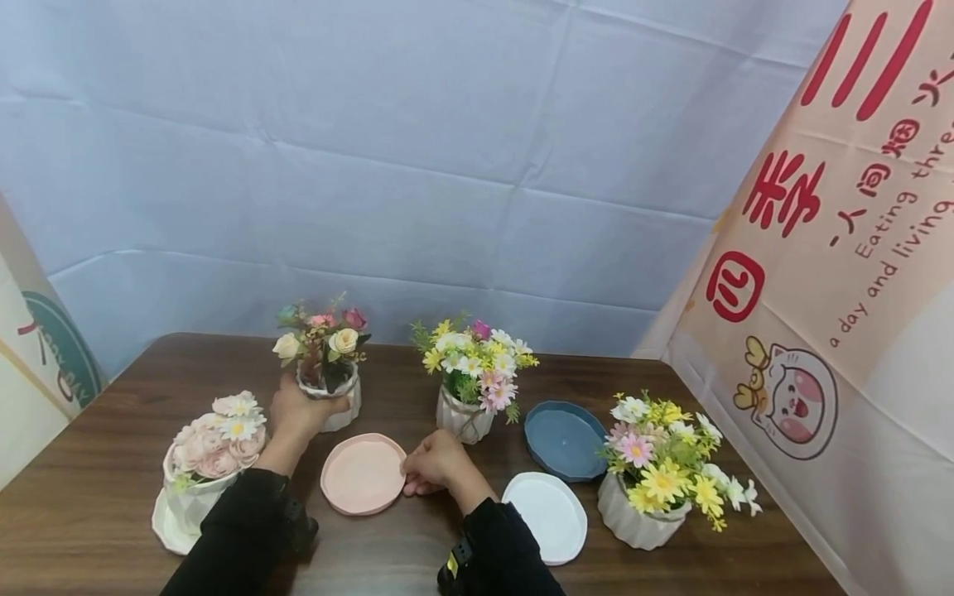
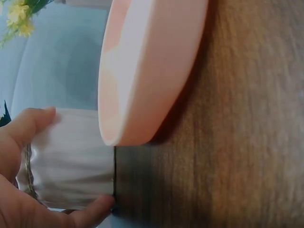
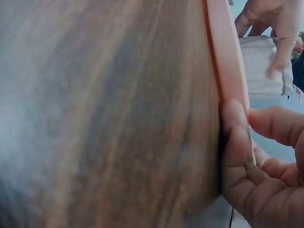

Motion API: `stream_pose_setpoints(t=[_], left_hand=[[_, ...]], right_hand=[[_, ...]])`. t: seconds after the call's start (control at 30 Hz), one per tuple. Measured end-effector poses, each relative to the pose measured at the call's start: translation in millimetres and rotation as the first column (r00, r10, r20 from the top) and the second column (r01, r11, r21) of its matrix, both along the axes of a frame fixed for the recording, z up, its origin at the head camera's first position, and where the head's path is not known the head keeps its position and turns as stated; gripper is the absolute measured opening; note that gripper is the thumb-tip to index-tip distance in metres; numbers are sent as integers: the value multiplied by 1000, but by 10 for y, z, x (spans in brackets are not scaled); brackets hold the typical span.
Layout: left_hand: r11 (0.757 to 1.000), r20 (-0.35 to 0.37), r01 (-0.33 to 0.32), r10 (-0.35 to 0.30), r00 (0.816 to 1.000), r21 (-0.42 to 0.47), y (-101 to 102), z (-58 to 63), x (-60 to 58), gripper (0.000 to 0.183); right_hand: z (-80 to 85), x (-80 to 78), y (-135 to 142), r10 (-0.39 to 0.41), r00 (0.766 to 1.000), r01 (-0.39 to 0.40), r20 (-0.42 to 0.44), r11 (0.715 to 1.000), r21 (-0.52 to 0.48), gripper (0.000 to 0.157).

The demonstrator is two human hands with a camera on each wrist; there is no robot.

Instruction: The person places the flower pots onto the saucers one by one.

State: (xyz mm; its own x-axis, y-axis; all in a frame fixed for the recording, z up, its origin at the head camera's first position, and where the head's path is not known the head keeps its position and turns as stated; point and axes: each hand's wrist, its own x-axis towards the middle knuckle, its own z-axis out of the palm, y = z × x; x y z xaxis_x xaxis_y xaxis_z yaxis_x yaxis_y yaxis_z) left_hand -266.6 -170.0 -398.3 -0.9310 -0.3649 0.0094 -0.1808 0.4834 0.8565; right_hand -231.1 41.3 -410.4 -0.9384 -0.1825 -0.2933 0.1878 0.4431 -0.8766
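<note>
At the back left of the table, my left hand [image 1: 301, 411] grips a white ribbed pot [image 1: 344, 406] that holds cream and red roses [image 1: 328, 335]. In the left wrist view, thumb and fingers wrap this pot [image 2: 76, 156] from both sides. My right hand [image 1: 441, 465] pinches the right rim of a round pink saucer [image 1: 363, 473], which lies on the table in front of the rose pot. Seen from the right wrist, thumb and fingers [image 3: 237, 147] close on the saucer's edge [image 3: 230, 57]. The left hand [image 3: 273, 23] on its pot shows beyond.
A pot of pale pink flowers [image 1: 212, 451] stands on a white saucer [image 1: 170, 530] at the left. Behind my right hand is a daisy pot [image 1: 464, 414]. To the right lie a blue saucer [image 1: 566, 439] and a white saucer [image 1: 547, 517], beside a yellow-flowered pot [image 1: 644, 513].
</note>
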Motion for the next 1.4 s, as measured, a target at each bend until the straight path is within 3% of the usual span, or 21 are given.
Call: stream_pose_setpoints(t=[0.3,0.5,0.87,1.13,1.4], left_hand=[[997,-66,-76,76,995,4,20,-17,4,94],[996,-90,-92,93,992,18,47,-11,17,97],[996,-142,-8,20,990,86,117,184,57,101],[993,-134,36,-21,991,109,146,187,83,103],[978,-128,164,-148,981,130,160,204,192,106]], right_hand=[[-17,15,-7,-14,1000,14,-12,1000,-8,9],[-14,30,-4,-20,1000,20,-23,1000,-5,9],[-15,31,-8,-19,999,19,-37,1000,11,10],[-17,28,-3,-17,999,17,-40,1000,-6,10],[-22,11,13,-5,999,5,-38,1000,0,11]])
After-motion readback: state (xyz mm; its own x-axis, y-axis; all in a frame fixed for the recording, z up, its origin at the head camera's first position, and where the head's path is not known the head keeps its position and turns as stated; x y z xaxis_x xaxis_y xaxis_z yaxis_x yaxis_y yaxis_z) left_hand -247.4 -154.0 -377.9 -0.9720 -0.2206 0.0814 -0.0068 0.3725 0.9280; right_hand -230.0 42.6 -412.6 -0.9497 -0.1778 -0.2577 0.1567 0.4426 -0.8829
